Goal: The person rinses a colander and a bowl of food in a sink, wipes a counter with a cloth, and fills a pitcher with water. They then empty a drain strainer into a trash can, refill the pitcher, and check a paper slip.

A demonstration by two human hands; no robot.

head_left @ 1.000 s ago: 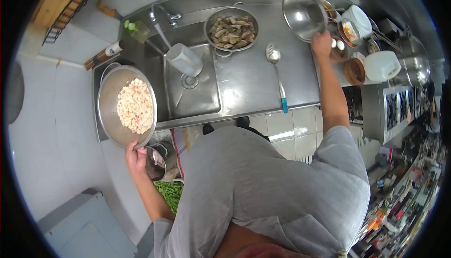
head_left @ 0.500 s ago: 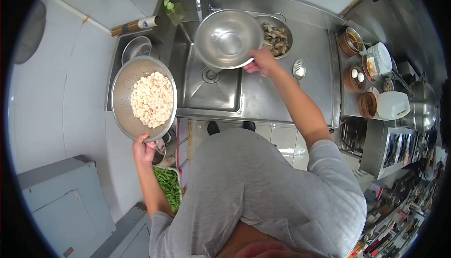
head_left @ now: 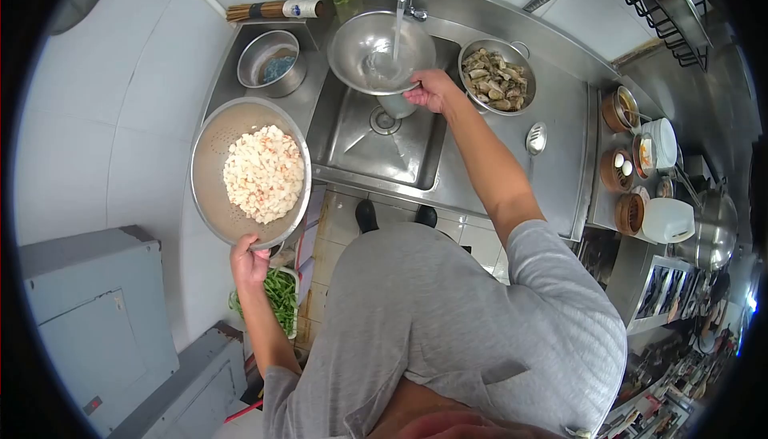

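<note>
Steel tabletop (head_left: 512,167) with sink (head_left: 376,147): my right hand (head_left: 430,89) pinches the slippery bowl (head_left: 376,51) rim under the tap; my left hand (head_left: 250,261) grips the heavy colander (head_left: 210,159) edge, off the tabletop's left end

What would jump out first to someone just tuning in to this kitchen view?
Probably the colander heaped with pale diced food, held out by the left hand over the floor, left of the sink. Next, the shiny steel bowl that the right hand holds under the running tap. Right of the sink sits a bowl of brownish pieces.
</note>
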